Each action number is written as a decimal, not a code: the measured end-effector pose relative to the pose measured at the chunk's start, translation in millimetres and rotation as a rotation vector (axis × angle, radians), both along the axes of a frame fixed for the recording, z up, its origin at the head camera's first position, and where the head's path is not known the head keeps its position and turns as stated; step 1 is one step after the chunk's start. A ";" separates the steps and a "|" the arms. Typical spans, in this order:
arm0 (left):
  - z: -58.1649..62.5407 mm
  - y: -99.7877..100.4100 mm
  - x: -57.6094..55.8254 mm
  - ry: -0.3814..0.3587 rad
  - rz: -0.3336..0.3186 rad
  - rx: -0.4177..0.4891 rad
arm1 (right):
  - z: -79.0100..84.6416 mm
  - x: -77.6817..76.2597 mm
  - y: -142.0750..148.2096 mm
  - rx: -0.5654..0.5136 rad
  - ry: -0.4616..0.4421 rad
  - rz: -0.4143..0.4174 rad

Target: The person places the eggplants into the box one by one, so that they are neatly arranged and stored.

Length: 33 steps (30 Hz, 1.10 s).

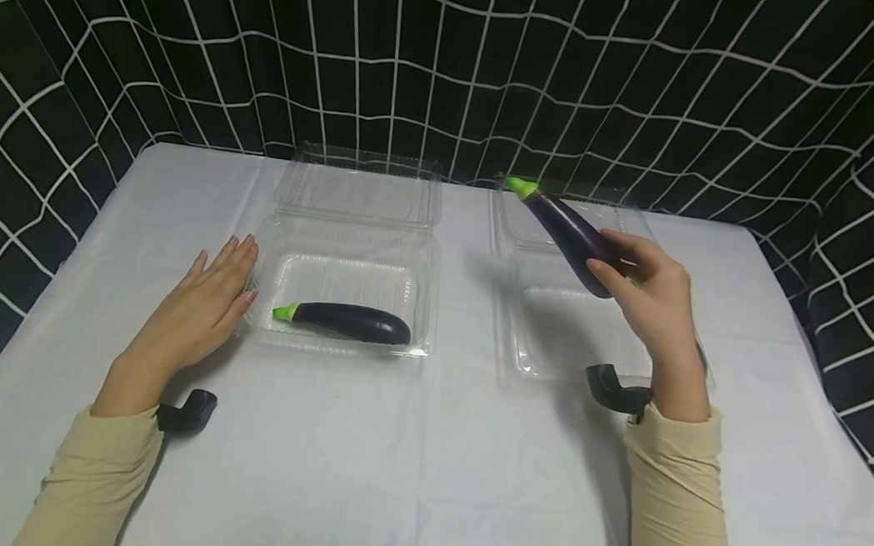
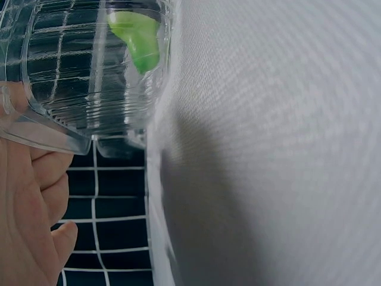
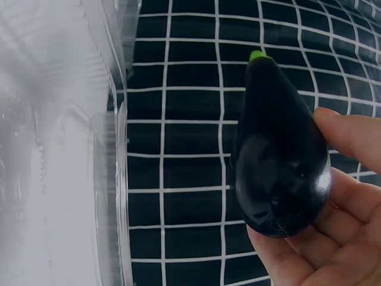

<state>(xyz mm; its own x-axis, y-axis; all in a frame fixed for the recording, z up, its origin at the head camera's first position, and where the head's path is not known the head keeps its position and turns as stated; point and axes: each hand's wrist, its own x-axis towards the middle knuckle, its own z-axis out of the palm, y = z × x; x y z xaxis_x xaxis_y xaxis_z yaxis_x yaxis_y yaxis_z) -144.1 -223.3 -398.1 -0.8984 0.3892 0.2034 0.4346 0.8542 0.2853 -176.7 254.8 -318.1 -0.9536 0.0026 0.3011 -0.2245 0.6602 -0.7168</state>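
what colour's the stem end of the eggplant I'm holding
Bright green; the stem end of the eggplant in your right hand shows best in the head view.

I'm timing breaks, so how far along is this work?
Looks done: one eggplant lies in the left box, with the left grip at that box's side. In hand: the right grip holds another eggplant raised over the right box. Remaining, probably: putting that one down, perhaps in the right box, and maybe closing the lids, since both are open.
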 end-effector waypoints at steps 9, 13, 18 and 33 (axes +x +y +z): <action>2.8 0.5 0.0 -0.024 0.005 -0.002 | 2.9 -1.4 -12.1 -0.036 0.053 0.062; 2.6 0.4 -0.2 -0.025 0.005 -0.001 | 4.0 -2.1 -16.9 -0.045 0.065 0.070; 2.2 0.1 -0.8 -0.020 0.002 -0.005 | 4.7 -4.0 -24.7 -0.073 0.076 0.101; 1.7 -0.4 -0.8 -0.017 0.003 -0.002 | 1.3 -7.3 -43.9 -0.077 0.054 0.173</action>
